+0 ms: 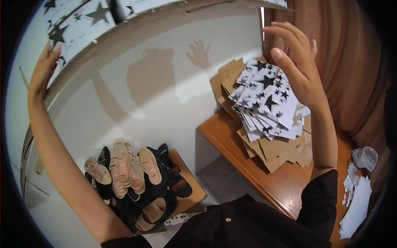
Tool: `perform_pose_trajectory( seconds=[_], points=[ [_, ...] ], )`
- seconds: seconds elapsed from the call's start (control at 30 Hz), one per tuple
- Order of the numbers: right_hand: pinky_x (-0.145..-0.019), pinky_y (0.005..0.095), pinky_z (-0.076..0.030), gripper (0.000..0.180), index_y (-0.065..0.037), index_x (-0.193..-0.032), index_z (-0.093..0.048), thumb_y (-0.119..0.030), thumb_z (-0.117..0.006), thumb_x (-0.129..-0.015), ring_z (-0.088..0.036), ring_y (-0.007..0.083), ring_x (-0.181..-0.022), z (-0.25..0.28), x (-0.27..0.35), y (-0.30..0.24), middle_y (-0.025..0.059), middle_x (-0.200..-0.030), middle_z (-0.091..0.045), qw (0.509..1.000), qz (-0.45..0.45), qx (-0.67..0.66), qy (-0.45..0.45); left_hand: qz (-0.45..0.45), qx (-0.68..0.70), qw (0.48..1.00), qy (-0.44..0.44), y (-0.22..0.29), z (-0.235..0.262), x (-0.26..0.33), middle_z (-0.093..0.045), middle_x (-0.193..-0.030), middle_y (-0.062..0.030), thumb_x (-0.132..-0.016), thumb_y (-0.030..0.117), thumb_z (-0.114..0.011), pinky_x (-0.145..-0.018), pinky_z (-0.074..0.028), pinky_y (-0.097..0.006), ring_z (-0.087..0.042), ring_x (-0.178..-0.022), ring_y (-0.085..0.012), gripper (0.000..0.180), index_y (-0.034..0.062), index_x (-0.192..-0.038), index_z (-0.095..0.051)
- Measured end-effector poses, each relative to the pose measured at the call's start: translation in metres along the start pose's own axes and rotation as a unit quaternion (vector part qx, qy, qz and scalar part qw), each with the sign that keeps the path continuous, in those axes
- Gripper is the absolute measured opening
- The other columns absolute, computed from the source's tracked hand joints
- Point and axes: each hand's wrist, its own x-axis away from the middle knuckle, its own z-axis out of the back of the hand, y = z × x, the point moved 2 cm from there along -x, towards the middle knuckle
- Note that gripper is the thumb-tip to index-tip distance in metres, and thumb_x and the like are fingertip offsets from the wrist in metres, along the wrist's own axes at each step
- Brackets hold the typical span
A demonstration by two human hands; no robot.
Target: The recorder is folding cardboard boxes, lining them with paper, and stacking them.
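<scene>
Along the upper left runs a board [78, 25] with a white surface, black stars and a rough edge. My left hand [43, 70] is at its left end, fingers curled against the edge. My right hand [297, 62] is raised at the upper right, holding nothing, with its fingers apart. Below and left of it lies a stack of star-printed white cards [269, 99], some with cut-outs, on brown cardboard pieces [275, 153]. The stack rests on a brown wooden table [231, 128].
Several pairs of shoes [151, 165] crowd a low wooden stand [190, 177] at the lower left. White paper strips [356, 208] and a crumpled clear plastic bag [364, 158] lie on the table's right side. A brown curtain [351, 70] hangs there. Behind is a white wall [165, 111].
</scene>
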Motion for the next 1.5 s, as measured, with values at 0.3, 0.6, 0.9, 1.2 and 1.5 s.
perform_pose_trajectory(
  seconds=[0.3, 0.6, 0.9, 1.2, 1.5],
  points=[
    [-0.098, 0.0654, -0.010, 0.041, -0.018, -0.116, -0.055, -0.041, -0.058, -0.083, -0.042, 0.0273, -0.121, -0.071, 0.097, 0.144, 0.0086, -0.122, -0.053, 0.946, -0.277, -0.012, -0.167, 0.094, -0.010, 0.991, -0.090, -0.011, -0.004, -0.014, -0.036, -0.141, -0.0164, -0.085, 0.054, -0.053, -0.108, -0.023, -0.036, -0.032, -0.133, -0.0267, 0.084, 0.0139, -0.147, -0.014],
    [-0.103, 0.0647, -0.017, 0.084, -0.016, -0.139, -0.031, -0.011, -0.068, -0.064, -0.033, 0.0352, -0.130, -0.129, 0.315, 0.225, 0.0204, -0.140, -0.031, 0.834, -0.306, 0.245, -0.388, -0.271, 0.194, 0.819, 0.467, 0.076, -0.116, 0.185, -0.054, -0.096, -0.0199, -0.092, 0.007, -0.036, -0.097, -0.044, -0.046, -0.056, -0.098, -0.0314, 0.025, -0.0138, -0.101, -0.048],
    [-0.098, 0.0584, -0.032, 0.018, -0.011, -0.093, -0.065, -0.010, -0.055, -0.078, -0.058, 0.0200, -0.104, -0.067, 0.261, 0.188, 0.0018, -0.101, -0.064, 0.934, -0.171, 0.265, -0.167, -0.323, 0.295, 0.888, -0.142, 0.236, -0.404, 0.335, -0.063, -0.096, -0.0095, -0.065, 0.022, -0.077, -0.085, -0.044, -0.041, -0.059, -0.092, -0.0311, 0.047, 0.0054, -0.106, -0.060],
    [-0.094, 0.0489, -0.034, 0.040, -0.011, -0.108, -0.059, -0.013, -0.072, -0.070, -0.051, 0.0273, -0.105, 0.017, 0.208, 0.097, 0.0106, -0.114, -0.054, 0.949, -0.185, 0.252, 0.026, -0.371, 0.361, 0.852, -0.077, 0.284, -0.468, 0.296, -0.067, -0.089, -0.0078, -0.073, -0.003, -0.050, -0.068, -0.048, -0.035, -0.064, -0.079, -0.0244, 0.031, 0.0059, -0.100, -0.064],
    [-0.102, 0.0399, -0.030, 0.046, 0.000, -0.122, -0.044, -0.009, -0.060, -0.080, -0.042, 0.0320, -0.118, 0.099, 0.271, 0.093, 0.0180, -0.122, -0.045, 0.872, -0.365, 0.252, 0.207, -0.069, 0.652, 0.748, -0.106, 0.284, -0.445, 0.229, -0.060, -0.106, -0.0154, -0.090, 0.024, -0.060, -0.086, -0.042, -0.034, -0.056, -0.096, -0.0222, 0.034, -0.0048, -0.107, -0.054]
  ],
)
